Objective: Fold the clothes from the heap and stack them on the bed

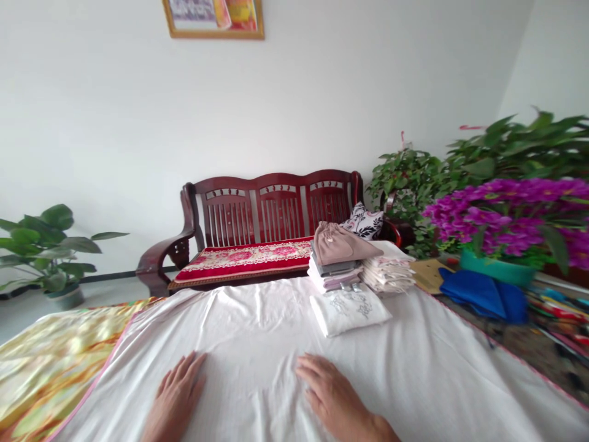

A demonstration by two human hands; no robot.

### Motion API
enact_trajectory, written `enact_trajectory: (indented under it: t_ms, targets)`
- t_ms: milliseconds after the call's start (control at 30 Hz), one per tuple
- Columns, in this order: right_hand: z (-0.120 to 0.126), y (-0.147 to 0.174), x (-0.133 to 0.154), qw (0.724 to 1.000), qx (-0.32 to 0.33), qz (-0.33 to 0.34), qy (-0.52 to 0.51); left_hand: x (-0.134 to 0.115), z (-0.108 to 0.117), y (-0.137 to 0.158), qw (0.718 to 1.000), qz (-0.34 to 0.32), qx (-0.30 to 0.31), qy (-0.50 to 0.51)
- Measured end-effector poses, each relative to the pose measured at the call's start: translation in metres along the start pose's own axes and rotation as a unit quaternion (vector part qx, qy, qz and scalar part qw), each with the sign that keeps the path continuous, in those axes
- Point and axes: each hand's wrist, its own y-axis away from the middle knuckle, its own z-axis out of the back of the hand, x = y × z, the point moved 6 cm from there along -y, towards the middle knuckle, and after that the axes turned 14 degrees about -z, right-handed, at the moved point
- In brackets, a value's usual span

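Observation:
A white cloth (239, 368) with a pink edge is spread in front of me, lightly wrinkled. On its left part my left hand (177, 396) lies flat, palm down. My right hand (334, 396) also rests palm down on it, fingers stretched toward the middle. Neither hand holds anything. Beyond the right hand lies a folded white garment (352, 310) with grey print. Behind it stands a stack of folded clothes (334, 273), topped by brown-pink trousers (343, 242) with a drawstring waist. Right beside that is a pile of folded cream cloths (388, 273).
A dark red wooden bench (276, 202) with a red floral mat (248, 258) stands behind. On the right are purple flowers (510, 215) in a teal pot (497, 267), a blue cloth (483, 294) and mixed small items. Yellow patterned fabric (59, 362) lies left, near a potted plant (55, 252).

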Motion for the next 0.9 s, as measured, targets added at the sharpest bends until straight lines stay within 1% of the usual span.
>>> enact_trajectory:
  t_ms: [100,233,367,467,600,700,800,900]
  targets:
    - [0.001,0.000,0.001,1.000,0.004,0.002,0.003,-0.006,0.005,-0.008,1.000,0.003,0.017,-0.003]
    - [0.003,0.000,0.002,1.000,0.003,0.001,0.007,-0.009,0.009,-0.024,0.999,0.035,0.032,-0.020]
    - [0.005,0.001,0.004,1.000,-0.001,0.005,0.006,-0.005,0.008,-0.036,0.995,0.072,0.053,-0.041]
    - [0.005,0.002,0.005,1.000,-0.005,0.006,0.002,-0.001,0.006,-0.040,0.994,0.084,0.052,-0.054]
    - [0.005,0.004,0.005,1.000,-0.020,0.018,-0.012,0.004,0.003,-0.040,0.994,0.081,0.042,-0.065]
    - [0.004,0.004,0.003,0.999,-0.024,0.021,-0.018,0.005,0.004,-0.038,0.993,0.070,0.056,-0.072]
    - [0.005,0.003,0.002,0.999,-0.022,0.015,-0.019,0.003,0.007,-0.037,0.994,0.059,0.063,-0.070]
    - [0.005,0.002,0.002,1.000,-0.015,0.002,-0.016,0.003,0.009,-0.037,0.995,0.057,0.054,-0.062]
